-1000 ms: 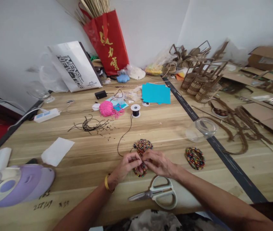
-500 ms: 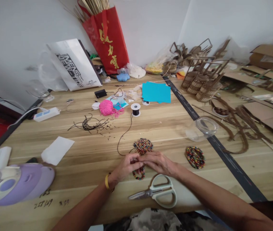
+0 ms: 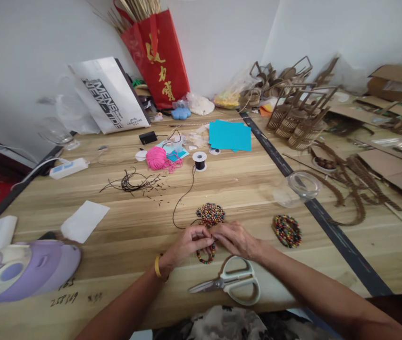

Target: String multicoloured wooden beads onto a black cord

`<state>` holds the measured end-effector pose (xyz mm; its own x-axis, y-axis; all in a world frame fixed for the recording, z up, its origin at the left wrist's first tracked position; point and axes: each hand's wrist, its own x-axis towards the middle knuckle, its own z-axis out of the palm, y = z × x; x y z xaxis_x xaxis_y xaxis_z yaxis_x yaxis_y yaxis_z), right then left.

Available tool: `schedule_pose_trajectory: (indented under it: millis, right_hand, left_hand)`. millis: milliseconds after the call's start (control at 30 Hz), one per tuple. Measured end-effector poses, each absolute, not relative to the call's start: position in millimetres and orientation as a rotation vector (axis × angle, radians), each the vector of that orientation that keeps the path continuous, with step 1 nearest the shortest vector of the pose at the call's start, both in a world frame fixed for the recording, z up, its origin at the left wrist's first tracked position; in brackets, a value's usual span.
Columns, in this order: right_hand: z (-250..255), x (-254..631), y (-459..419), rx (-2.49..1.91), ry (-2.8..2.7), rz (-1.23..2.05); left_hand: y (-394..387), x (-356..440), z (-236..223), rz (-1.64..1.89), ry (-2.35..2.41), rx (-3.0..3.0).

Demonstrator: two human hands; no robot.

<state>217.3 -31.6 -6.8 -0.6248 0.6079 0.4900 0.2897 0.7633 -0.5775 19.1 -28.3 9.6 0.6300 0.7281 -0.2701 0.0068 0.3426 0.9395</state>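
Both my hands meet above the table, fingertips pinched close together. A small beaded bracelet [image 3: 205,259] of coloured beads hangs below them. My left hand [image 3: 191,243] is closed on the bracelet's top end. My right hand [image 3: 234,240] pinches beside it, apparently on the bracelet's cord end, which is mostly hidden by the fingers. Just beyond the fingers lies a heap of coloured beads [image 3: 211,214]. A black cord [image 3: 177,208] curves from near the heap back to a white spool [image 3: 199,161]. Scissors with pale green handles [image 3: 239,281] lie just below my hands.
Finished-looking bead strands [image 3: 287,231] lie in a pile at right. Cut black cord pieces [image 3: 130,182] and pink yarn [image 3: 156,158] are at left-centre. Blue sheets [image 3: 230,135] lie farther back, small woven baskets [image 3: 293,123] at right. A purple device [image 3: 41,269] stands at left.
My right hand's fingertips have shifted slightly right, drawing apart a little from the left hand's. The bracelet hangs more plainly in view below them.
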Motion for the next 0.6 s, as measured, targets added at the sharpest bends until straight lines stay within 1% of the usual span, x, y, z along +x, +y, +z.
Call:
schedule_pose_trajectory:
  millis: [367, 600]
  right_hand:
    - [-8.1, 216.0, -33.4, -0.771, -2.224, 0.551]
    - [-9.0, 215.0, -33.6, -0.759, -2.221, 0.558]
  left_hand:
    - [-30.4, 21.1, 0.7, 0.573, 0.742, 1.111]
    - [-31.5, 23.0, 5.2, 0.591, 0.797, 1.195]
